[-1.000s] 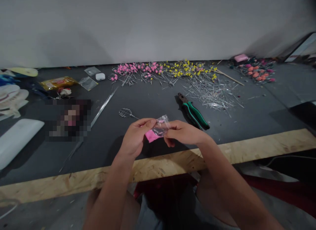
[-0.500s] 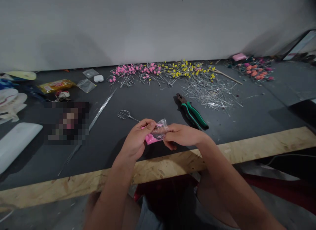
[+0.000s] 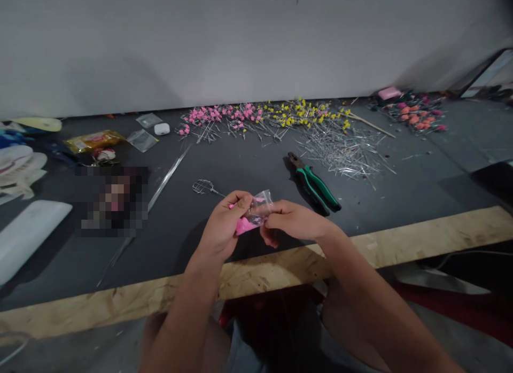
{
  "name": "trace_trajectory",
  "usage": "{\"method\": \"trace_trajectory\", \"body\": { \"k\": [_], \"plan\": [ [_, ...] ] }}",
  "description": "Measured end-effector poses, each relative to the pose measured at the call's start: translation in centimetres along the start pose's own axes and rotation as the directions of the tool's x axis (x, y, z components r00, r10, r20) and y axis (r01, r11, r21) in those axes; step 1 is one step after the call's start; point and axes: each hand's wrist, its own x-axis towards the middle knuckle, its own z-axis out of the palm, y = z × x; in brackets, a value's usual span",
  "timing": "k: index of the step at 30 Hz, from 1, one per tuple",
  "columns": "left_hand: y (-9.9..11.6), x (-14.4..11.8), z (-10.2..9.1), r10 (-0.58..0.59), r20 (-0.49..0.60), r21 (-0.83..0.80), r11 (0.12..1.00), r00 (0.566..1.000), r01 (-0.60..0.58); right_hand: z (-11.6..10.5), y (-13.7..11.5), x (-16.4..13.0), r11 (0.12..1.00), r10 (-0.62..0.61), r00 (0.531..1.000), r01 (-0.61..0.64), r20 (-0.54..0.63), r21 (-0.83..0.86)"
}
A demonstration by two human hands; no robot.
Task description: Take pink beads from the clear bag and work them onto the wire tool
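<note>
A small clear zip bag (image 3: 262, 204) with bright pink clay-like stuff (image 3: 245, 225) at its lower left is held between both hands near the table's front edge. My left hand (image 3: 224, 223) is closed on the bag's left side, thumb on top. On the other side, my right hand (image 3: 290, 219) pinches the bag's right edge, its fingers curled underneath. A little wire whisk-shaped loop (image 3: 203, 186) with a thin stem points out beyond my left hand; whether that hand also holds the stem is hidden.
Green-handled pliers (image 3: 315, 186) lie right of the hands. Behind them is a heap of loose wires (image 3: 348, 154). Pink-tipped wires (image 3: 208, 116) and yellow-tipped wires (image 3: 300, 114) line the wall. A wire bundle (image 3: 168, 178) lies to the left, near a white case (image 3: 162, 129).
The fingers of my right hand have shifted slightly left beneath the bag, and the pink stuff shows lower in it. The view has moved a little.
</note>
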Motion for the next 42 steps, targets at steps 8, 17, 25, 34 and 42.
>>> {"method": "trace_trajectory", "body": {
  "k": [8, 17, 25, 34, 42],
  "plan": [
    [0.0, -0.3, 0.0, -0.043, 0.06, -0.04, 0.998, 0.997, 0.046, -0.1, 0.2, 0.3, 0.996, 0.017, 0.998, -0.023, 0.061, 0.083],
    [0.4, -0.3, 0.0, 0.003, 0.015, -0.041, 0.999, 1.0, -0.002, 0.3, -0.2, 0.2, 0.994, -0.028, 0.996, 0.037, -0.09, 0.099],
    [0.2, 0.1, -0.5, 0.038, -0.05, 0.094, 0.995, 0.998, -0.033, -0.6, 0.6, 0.4, 0.983, -0.082, 0.972, 0.115, -0.219, 0.144],
    [0.0, 0.3, -0.3, 0.035, -0.104, 0.063, 0.998, 0.994, -0.028, -0.9, 0.0, -0.2, 0.984, 0.008, 0.993, 0.014, -0.119, 0.18],
    [0.4, 0.3, -0.1, -0.007, -0.095, 0.002, 1.0, 0.995, 0.007, -0.9, 0.4, 0.0, 0.987, 0.006, 0.997, 0.007, -0.081, 0.161]
  ]
}}
